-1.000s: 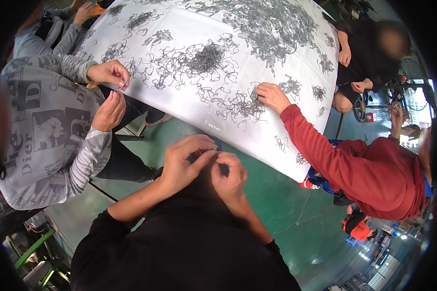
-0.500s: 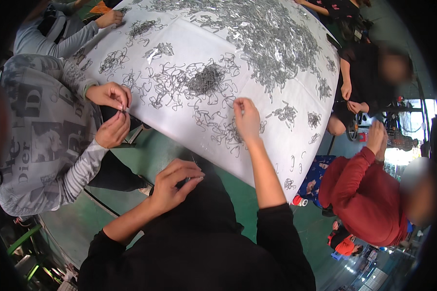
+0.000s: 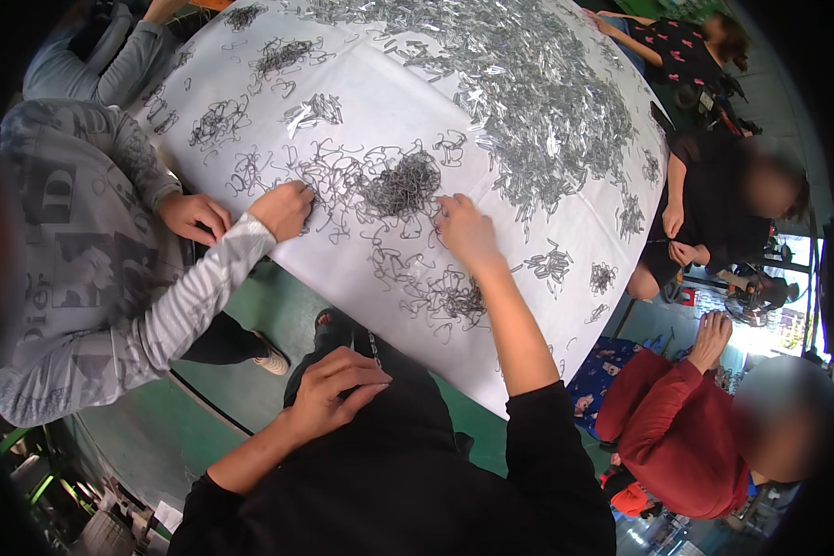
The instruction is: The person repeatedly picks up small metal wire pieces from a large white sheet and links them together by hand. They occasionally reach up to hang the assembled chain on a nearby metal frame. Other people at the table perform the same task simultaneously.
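Your right hand is stretched over the table, its fingers bent and the tips down at the right edge of a dense, dark pile of wire hooks. Whether those fingertips are closed on a hook or slightly apart, you cannot tell from here. Your left hand hangs above your lap, short of the table edge, with thumb and fingers curled near each other. A thin metal strand shows just above its fingers; whether they pinch it is unclear.

Around the dense pile, looser hooks spread to its left, tangled and overlapping. Nearer to you, to the right of the middle, lies a second cluster of hooks. Right of your forearm sits a small bunch of silvery strips, and beyond it a large heap of strips covers the far side of the white table.

On your left, a co-worker in a grey patterned top has one hand at the loose hooks. On your right, a person in a red top sits with a hand raised.
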Demonstrator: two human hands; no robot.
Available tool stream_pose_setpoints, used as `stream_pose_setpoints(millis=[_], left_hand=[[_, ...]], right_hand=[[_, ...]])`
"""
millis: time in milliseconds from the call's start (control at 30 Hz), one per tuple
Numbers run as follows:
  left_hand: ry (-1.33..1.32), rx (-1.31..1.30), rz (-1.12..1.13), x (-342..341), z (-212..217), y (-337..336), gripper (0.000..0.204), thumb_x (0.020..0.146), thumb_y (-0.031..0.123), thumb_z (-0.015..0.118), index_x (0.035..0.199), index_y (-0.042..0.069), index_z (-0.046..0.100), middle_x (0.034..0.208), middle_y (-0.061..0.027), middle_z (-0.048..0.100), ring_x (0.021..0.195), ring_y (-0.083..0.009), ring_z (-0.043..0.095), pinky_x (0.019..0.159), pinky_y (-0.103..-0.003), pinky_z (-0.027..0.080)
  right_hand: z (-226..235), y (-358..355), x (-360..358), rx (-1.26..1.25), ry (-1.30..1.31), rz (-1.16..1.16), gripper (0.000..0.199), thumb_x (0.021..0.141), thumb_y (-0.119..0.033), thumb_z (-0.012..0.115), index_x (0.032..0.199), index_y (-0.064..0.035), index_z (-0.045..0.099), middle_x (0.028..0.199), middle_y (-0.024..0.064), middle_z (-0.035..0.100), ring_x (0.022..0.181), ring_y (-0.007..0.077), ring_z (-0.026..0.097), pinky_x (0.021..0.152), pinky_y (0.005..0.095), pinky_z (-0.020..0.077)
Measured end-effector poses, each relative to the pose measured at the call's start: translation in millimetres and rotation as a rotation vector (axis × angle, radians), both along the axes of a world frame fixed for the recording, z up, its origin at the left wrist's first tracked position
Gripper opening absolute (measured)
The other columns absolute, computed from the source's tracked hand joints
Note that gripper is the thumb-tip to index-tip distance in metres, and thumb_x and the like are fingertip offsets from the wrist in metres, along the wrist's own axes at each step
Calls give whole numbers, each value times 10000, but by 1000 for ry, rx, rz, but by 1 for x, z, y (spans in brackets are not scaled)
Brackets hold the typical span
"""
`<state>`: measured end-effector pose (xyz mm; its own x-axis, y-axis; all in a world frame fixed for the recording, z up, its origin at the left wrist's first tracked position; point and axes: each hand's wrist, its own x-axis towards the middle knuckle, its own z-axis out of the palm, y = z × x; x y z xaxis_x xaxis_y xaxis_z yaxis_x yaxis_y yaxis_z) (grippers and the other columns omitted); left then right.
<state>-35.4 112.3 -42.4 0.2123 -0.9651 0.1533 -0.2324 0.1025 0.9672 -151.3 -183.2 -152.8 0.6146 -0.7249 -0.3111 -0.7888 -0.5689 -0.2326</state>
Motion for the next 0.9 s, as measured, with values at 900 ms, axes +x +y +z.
stream_pose_setpoints(millis=[900], left_hand=[[-95,-56,55,5,-17,27,178,768,-34,721,934,21,687,917,-103,683,814,-260,645,703,-338,524]], right_hand=[[51,74,-35,484,-1126,-784,252,874,-22,649,1098,17,541,919,106,640,744,163,653,643,260,521]])
